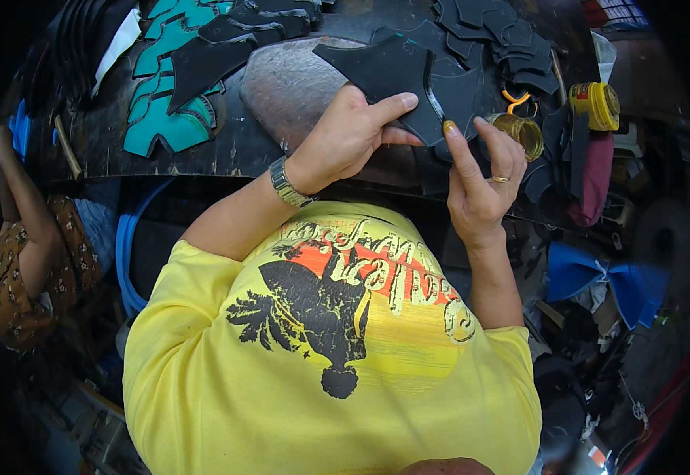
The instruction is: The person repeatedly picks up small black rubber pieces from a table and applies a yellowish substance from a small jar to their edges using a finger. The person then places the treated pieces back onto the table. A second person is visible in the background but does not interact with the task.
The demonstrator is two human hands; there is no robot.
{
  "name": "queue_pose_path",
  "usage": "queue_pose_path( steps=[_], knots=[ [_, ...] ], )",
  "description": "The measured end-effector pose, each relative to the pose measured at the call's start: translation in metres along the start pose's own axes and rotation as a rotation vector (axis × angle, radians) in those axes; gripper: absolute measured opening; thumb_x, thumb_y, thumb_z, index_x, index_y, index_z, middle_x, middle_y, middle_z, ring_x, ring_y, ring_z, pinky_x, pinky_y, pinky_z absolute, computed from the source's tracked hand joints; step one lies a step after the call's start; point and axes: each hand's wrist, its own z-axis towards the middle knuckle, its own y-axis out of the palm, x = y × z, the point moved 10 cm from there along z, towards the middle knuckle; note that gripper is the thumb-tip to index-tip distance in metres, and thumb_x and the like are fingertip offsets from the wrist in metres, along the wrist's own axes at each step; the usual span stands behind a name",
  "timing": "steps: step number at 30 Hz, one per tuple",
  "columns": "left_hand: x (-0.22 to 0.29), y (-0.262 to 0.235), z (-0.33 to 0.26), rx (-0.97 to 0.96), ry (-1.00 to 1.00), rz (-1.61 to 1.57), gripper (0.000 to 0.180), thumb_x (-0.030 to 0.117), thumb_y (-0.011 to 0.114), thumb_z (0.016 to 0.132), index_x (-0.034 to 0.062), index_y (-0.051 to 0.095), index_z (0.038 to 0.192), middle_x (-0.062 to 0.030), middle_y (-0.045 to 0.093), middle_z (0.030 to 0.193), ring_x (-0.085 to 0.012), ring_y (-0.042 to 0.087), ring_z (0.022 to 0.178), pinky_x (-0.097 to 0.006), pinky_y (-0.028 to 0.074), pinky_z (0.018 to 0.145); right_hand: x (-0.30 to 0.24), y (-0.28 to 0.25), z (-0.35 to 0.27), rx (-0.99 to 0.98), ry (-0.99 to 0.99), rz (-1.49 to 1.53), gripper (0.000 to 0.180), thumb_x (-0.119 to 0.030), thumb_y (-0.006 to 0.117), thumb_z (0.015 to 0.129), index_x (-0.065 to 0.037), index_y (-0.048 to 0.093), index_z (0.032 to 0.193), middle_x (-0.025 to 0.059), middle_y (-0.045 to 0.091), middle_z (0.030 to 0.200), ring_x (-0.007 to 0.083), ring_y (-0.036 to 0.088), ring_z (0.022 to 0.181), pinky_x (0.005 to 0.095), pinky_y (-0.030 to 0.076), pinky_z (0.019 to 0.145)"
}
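Remotely, I am viewing one matte black cut-out panel (384, 70), concave-sided, glossy along its right edge, above the worktable (228, 163). Left hand (343, 136): clamping it between thumb and fingers. Right hand (479, 182): fingers standing apart, an amber-smeared fingertip (449, 127) resting at that edge.

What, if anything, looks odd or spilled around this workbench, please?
On the right hand, the index fingertip, beside the black piece, is yellow-brown, unlike the other visible fingertips, so it looks smeared or covered. Otherwise, no spill or damage clearly stands out.
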Motion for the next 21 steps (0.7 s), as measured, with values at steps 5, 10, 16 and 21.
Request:
queue_pose_path(
  steps=[5, 10, 16, 21],
  knots=[
    [0.000, -0.003, 0.002, 0.013, 0.018, -0.013, 0.020, 0.010, 0.061, 0.099, -0.0064, 0.065, 0.110, -0.0118, 0.072, 0.103, -0.0185, 0.072, 0.089, -0.028, 0.063, 0.073, -0.009, 0.001, -0.003, -0.015, -0.054, -0.015, 0.044, -0.002, 0.070, 0.079, -0.023, 0.074, 0.117, 0.0062, 0.061, 0.122, 0.0243, 0.055, 0.110, 0.0440, 0.040, 0.099],
    [-0.003, -0.006, 0.004, 0.037, -0.004, 0.024, 0.018, 0.009, 0.061, 0.098, -0.0061, 0.067, 0.106, -0.0118, 0.072, 0.103, -0.0185, 0.072, 0.089, -0.027, 0.063, 0.073, -0.023, 0.007, -0.006, -0.068, -0.134, -0.018, 0.043, -0.004, 0.070, 0.077, -0.025, 0.075, 0.114, 0.0031, 0.060, 0.111, 0.0219, 0.055, 0.101, 0.0442, 0.041, 0.093],
    [0.007, -0.011, 0.000, 0.127, 0.049, 0.164, 0.020, 0.012, 0.065, 0.096, -0.0051, 0.068, 0.107, -0.0080, 0.072, 0.101, -0.0150, 0.071, 0.088, -0.029, 0.059, 0.076, -0.016, -0.015, 0.002, 0.016, 0.000, 0.367, 0.049, -0.003, 0.077, 0.073, -0.014, 0.070, 0.120, 0.0084, 0.058, 0.108, 0.0238, 0.055, 0.092, 0.0428, 0.043, 0.086],
    [0.025, 0.020, -0.017, 0.036, 0.311, 0.574, 0.016, 0.013, 0.068, 0.095, -0.0010, 0.071, 0.102, -0.0003, 0.073, 0.095, -0.0050, 0.063, 0.084, -0.023, 0.051, 0.073, 0.023, 0.004, 0.016, 0.041, 0.424, 0.805, 0.103, 0.003, 0.075, 0.075, -0.002, 0.014, 0.157, 0.0131, 0.046, 0.142, 0.0211, 0.057, 0.103, 0.0348, 0.045, 0.096]
  ],
)
